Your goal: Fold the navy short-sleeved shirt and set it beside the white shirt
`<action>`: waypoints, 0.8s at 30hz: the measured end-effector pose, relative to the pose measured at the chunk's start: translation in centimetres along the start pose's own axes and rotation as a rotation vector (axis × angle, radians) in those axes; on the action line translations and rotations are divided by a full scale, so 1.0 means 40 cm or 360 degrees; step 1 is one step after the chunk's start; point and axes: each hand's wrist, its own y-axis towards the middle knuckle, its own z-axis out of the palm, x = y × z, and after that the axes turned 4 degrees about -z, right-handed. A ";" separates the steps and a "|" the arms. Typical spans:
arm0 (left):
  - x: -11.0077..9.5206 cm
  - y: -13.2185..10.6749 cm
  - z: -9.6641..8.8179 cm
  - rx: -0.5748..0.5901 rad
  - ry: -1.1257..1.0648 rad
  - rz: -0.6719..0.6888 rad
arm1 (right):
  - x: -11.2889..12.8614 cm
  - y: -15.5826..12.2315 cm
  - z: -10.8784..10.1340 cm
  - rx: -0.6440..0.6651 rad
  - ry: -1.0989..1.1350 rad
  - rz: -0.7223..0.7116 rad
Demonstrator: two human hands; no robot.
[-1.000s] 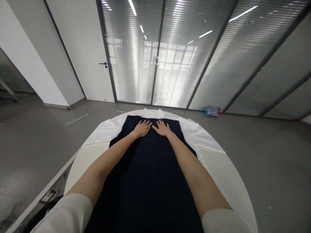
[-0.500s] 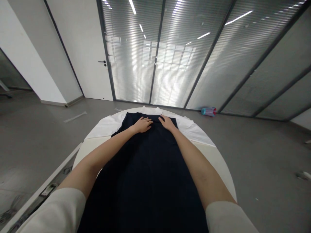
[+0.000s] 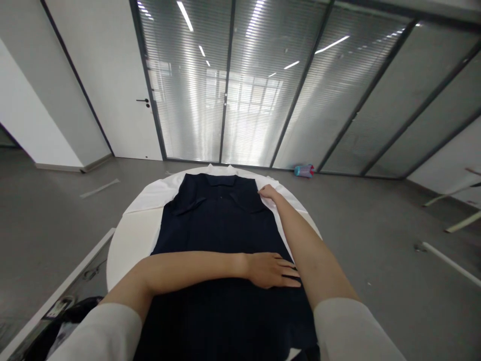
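Observation:
A dark navy collared shirt point(image 3: 221, 228) lies spread out with its collar at the far end and its short sleeves folded in at the sides. Beneath it a white garment point(image 3: 145, 198) shows at both sides and behind the collar. My left hand point(image 3: 272, 271) reaches across the navy shirt, open with fingers spread, near its right edge. Farther up, my right hand point(image 3: 268, 191) is closed, its fingertips pinching at the shirt's right shoulder edge. Exactly how much cloth it holds is hidden.
Everything lies on a round white table point(image 3: 131, 235). A white-edged frame with cables point(image 3: 56, 306) is at lower left. On the floor by the glass partition sits a blue and red bundle point(image 3: 303, 171). Pale furniture legs point(image 3: 451, 263) stand at right.
Both hands have left the collar area. My left hand came back toward me and to the right; my right hand closed at the right shoulder edge. The collar and sleeves now show.

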 end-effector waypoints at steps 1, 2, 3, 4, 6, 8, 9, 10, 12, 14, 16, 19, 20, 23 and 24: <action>-0.010 0.009 0.005 -0.0031 0.0037 0.0013 | -0.001 -0.001 -0.003 0.0038 0.0005 0.0014; -0.014 0.016 0.007 -0.0061 0.0069 0.0011 | -0.002 -0.002 -0.005 0.0074 0.0012 0.0030; -0.016 0.022 0.006 -0.0089 0.0097 -0.0001 | -0.002 -0.002 -0.006 0.0106 0.0021 0.0046; -0.015 0.028 0.004 -0.0110 0.0117 -0.0016 | -0.001 -0.002 -0.005 0.0130 0.0032 0.0061; -0.013 0.041 -0.004 -0.0125 0.0135 -0.0033 | 0.004 -0.002 0.001 0.0154 0.0063 0.0084; -0.013 0.056 -0.012 -0.0111 0.0113 -0.0029 | 0.011 0.001 0.010 0.0161 0.0106 0.0104; -0.014 0.064 -0.014 -0.0094 0.0087 -0.0023 | 0.014 0.003 0.015 0.0163 0.0130 0.0118; -0.016 0.071 -0.015 -0.0077 0.0058 -0.0021 | 0.018 0.005 0.019 0.0166 0.0157 0.0133; -0.022 0.082 -0.017 -0.0057 0.0001 -0.0014 | 0.022 0.010 0.024 0.0180 0.0216 0.0162; -0.026 0.088 -0.018 -0.0054 -0.0034 -0.0010 | 0.023 0.013 0.023 0.0204 0.0281 0.0176; -0.029 0.088 -0.020 -0.0047 -0.0052 -0.0015 | 0.018 0.013 0.015 0.0243 0.0346 0.0172; -0.029 0.086 -0.020 -0.0033 -0.0065 -0.0026 | 0.005 0.006 -0.004 0.0328 0.0441 0.0155; -0.029 0.086 -0.018 -0.0040 -0.0069 -0.0020 | 0.000 0.002 -0.011 0.0359 0.0473 0.0148; -0.030 0.085 -0.015 -0.0066 -0.0082 -0.0001 | -0.014 -0.011 -0.028 0.0440 0.0563 0.0124; -0.031 0.083 -0.016 -0.0070 -0.0087 -0.0005 | -0.017 -0.014 -0.032 0.0456 0.0588 0.0115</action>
